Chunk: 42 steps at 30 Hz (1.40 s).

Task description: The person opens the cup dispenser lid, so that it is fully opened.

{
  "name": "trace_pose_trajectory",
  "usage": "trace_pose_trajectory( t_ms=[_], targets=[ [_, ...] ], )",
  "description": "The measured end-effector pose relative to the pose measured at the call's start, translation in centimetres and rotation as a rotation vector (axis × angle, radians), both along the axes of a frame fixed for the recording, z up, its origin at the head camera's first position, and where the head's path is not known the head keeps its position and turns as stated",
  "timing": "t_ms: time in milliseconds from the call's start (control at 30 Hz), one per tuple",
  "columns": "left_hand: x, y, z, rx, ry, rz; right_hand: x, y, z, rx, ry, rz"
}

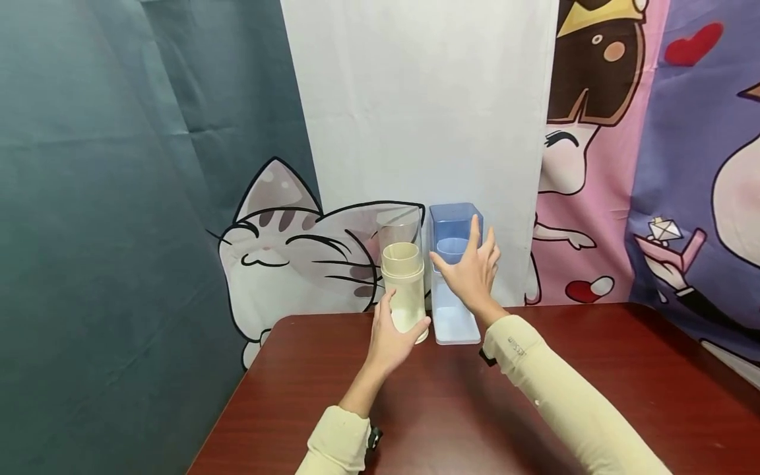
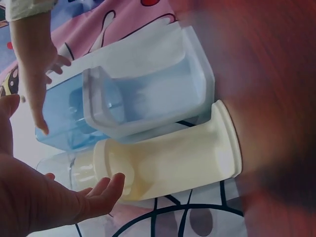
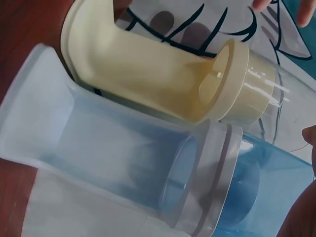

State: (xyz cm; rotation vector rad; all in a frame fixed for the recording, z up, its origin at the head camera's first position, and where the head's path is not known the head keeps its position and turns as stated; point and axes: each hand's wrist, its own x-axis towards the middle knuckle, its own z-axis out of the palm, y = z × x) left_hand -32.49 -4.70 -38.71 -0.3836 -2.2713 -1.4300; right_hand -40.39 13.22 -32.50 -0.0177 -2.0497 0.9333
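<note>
Two upright dispenser-like holders stand side by side at the table's far edge. The left one has a cream body with a round collar and a clear tube on top. Beside it is the other, with a whitish lower body and a translucent blue square top. My left hand is in front of the cream holder, thumb and fingers spread. My right hand, also spread, is at the blue top. Whether either hand touches a holder, I cannot tell.
The dark red-brown table extends toward me. Right behind its far edge hangs a printed cloth backdrop, with a cartoon cat left of the holders and cartoon figures on the right.
</note>
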Motion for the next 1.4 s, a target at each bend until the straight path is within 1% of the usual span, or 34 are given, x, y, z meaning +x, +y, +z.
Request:
trace_pose_trajectory(
  t_ms=[67, 233, 333, 400, 567, 733, 833, 1067, 1267, 1400],
  targets=[
    [0.1, 0.0, 0.3, 0.012, 0.011, -0.005, -0.4, 0.1, 0.4, -0.003, -0.008, -0.012],
    [0.4, -0.1, 0.9, 0.045, 0.014, -0.012, -1.3, -0.3, 1.1, -0.039, -0.049, 0.001],
    [0.7, -0.1, 0.9, 0.052, 0.002, -0.018, -1.7, -0.5, 1.1, -0.068, -0.064, -0.001],
    [0.9, -0.1, 0.8, 0.058, -0.001, -0.022, -1.9, -0.5, 0.9, -0.081, -0.067, -0.01],
    [1.1, -0.1, 0.6, 0.059, 0.01, -0.014, -2.6, -0.3, 0.0, -0.069, -0.041, -0.025],
    [1.0, 0.2, 1.1, 0.059, 0.039, -0.02, -3.2, 0.2, -0.1, -0.036, 0.0, -0.047],
    [1.1, 0.2, 1.4, 0.072, 0.052, -0.031, -3.3, 0.4, 0.1, -0.029, 0.019, -0.053],
    [1.3, 0.0, 1.6, 0.075, 0.05, -0.031, -3.5, 0.4, 0.4, -0.032, 0.072, -0.037],
    [1.6, -0.6, 1.3, 0.073, 0.027, -0.05, -2.9, 0.4, 0.2, -0.055, 0.052, -0.02],
    [1.8, -1.2, 0.8, 0.067, -0.005, -0.021, -2.4, 0.1, -0.4, -0.07, 0.037, -0.002]
  ],
)
